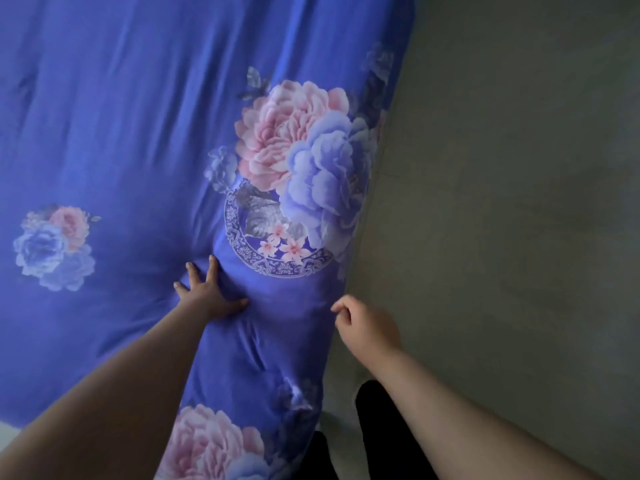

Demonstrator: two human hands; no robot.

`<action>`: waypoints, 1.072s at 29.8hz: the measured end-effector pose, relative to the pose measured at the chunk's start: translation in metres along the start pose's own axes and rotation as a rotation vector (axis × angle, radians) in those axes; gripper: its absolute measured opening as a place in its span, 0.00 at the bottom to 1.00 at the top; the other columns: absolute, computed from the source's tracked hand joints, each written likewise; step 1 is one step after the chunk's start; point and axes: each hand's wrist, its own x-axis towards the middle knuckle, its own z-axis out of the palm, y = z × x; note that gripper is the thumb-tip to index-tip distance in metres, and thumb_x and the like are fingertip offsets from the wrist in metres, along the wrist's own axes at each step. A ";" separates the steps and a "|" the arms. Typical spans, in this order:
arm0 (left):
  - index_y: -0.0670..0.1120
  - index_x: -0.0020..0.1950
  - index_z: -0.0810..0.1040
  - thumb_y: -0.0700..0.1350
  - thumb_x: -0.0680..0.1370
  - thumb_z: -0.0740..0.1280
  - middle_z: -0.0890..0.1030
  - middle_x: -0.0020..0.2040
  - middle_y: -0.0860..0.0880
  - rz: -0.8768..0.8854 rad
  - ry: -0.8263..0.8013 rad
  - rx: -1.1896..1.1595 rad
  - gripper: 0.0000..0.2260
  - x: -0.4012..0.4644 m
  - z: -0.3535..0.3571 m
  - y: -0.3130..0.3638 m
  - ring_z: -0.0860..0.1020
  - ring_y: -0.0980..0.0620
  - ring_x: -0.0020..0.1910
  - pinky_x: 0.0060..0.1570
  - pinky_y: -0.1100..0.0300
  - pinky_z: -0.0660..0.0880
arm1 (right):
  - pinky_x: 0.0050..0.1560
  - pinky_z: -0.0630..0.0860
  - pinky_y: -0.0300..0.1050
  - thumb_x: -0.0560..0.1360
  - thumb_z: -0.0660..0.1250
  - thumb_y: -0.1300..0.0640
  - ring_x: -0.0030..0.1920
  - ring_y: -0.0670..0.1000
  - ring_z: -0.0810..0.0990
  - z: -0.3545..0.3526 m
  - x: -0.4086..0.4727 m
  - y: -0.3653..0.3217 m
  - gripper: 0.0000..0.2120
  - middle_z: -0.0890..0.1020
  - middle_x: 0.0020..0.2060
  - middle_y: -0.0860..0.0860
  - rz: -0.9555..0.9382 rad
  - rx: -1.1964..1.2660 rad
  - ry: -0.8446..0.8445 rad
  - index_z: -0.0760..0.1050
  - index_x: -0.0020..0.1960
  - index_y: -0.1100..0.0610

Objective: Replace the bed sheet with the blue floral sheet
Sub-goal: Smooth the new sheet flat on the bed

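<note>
The blue floral sheet (131,126) lies spread over the bed, filling the left and middle of the view, with large pink and lilac peonies printed near its right edge. Its right side hangs down over the bed's edge. My left hand (207,292) presses flat on the sheet with straight, spread fingers, just below the round floral medallion. My right hand (363,323) hovers beside the bed's edge with fingers loosely curled; nothing shows in it, and I cannot tell whether it touches the hanging fabric.
Grey floor (519,202) runs along the right of the bed. My dark-clothed legs (374,431) stand close against the bed's side at the bottom. A pale strip (8,433) shows at the lower left corner.
</note>
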 end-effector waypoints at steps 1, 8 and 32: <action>0.56 0.77 0.37 0.68 0.65 0.71 0.39 0.77 0.40 0.013 -0.011 -0.001 0.55 0.002 0.001 -0.003 0.44 0.32 0.75 0.74 0.46 0.47 | 0.43 0.65 0.41 0.78 0.59 0.58 0.53 0.57 0.78 -0.022 0.013 -0.011 0.12 0.82 0.53 0.53 -0.043 -0.050 0.065 0.77 0.57 0.51; 0.52 0.64 0.77 0.59 0.75 0.67 0.77 0.64 0.47 0.098 -0.011 -0.236 0.20 0.013 -0.054 -0.029 0.75 0.45 0.61 0.58 0.56 0.70 | 0.50 0.72 0.47 0.78 0.56 0.55 0.55 0.58 0.78 -0.063 0.104 -0.116 0.12 0.81 0.55 0.51 -0.318 -0.225 0.046 0.75 0.57 0.48; 0.57 0.73 0.65 0.59 0.80 0.52 0.66 0.74 0.50 0.921 0.476 -0.141 0.21 0.121 -0.224 0.252 0.67 0.46 0.72 0.67 0.50 0.68 | 0.74 0.47 0.57 0.80 0.55 0.46 0.77 0.53 0.49 -0.267 0.477 -0.461 0.26 0.51 0.77 0.47 -1.193 -1.014 -0.079 0.53 0.76 0.43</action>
